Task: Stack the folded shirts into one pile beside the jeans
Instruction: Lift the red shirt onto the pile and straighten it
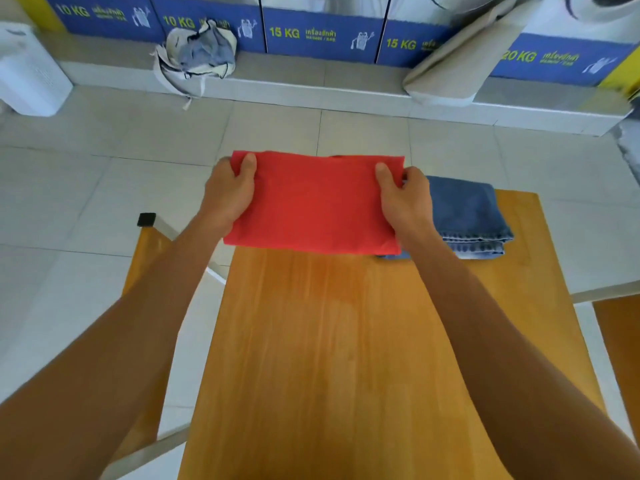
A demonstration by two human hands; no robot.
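Observation:
A folded red shirt point(315, 202) is held flat over the far end of the wooden table point(346, 341). My left hand point(230, 194) grips its left edge, thumb on top. My right hand point(403, 199) grips its right edge the same way. Folded blue jeans point(467, 216) lie on the table's far right corner, just right of the shirt. The shirt's right side overlaps the jeans' left edge in view, and a strip of blue cloth shows under its near right corner. I cannot tell whether the shirt rests on the table or hangs above it.
A wooden bench point(145, 258) stands left of the table and another wooden surface point(620, 327) at the right. On the tiled ledge behind lie a cloth bag of laundry point(197, 53) and a beige bag point(460, 67), below washing machines with blue labels. A white appliance point(27, 71) stands far left.

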